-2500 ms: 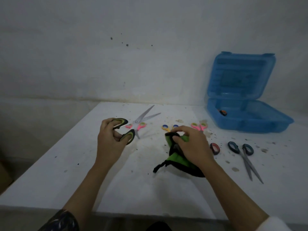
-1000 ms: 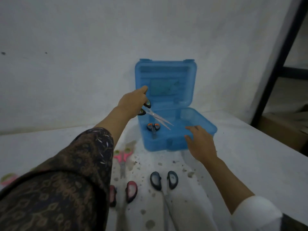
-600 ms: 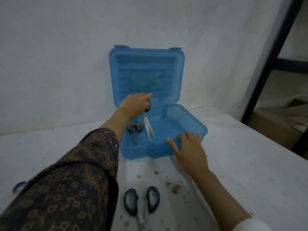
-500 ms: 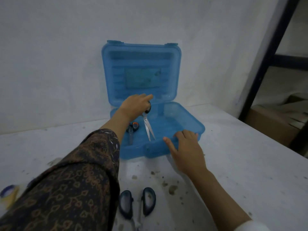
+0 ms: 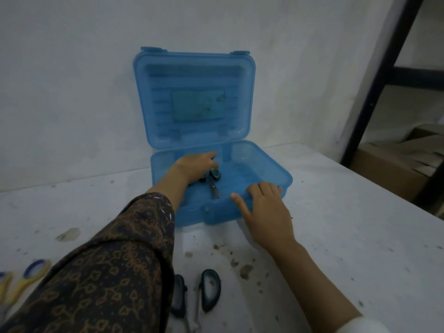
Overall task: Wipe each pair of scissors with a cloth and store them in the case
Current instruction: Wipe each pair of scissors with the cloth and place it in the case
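- Left hand (image 5: 194,167) in the open case (image 5: 269,164), fingers curled round the handles of the scissors (image 5: 214,175)
- Right hand (image 5: 265,213) flat on its front rim, fingers straight

1. The left arm is stretched forward and is covered down to the forearm by a dark patterned sleeve (image 5: 115,272).
2. The left hand (image 5: 195,168) is turned palm down, and its fingers are curled over the handles of the scissors (image 5: 214,185).
3. The right arm is extended from the lower right and is bare up to a white sleeve (image 5: 360,326).
4. The right hand (image 5: 264,212) is laid flat, palm down, with straight fingers and the thumb spread aside; its fingertips are rested on the front rim of the case (image 5: 216,213).
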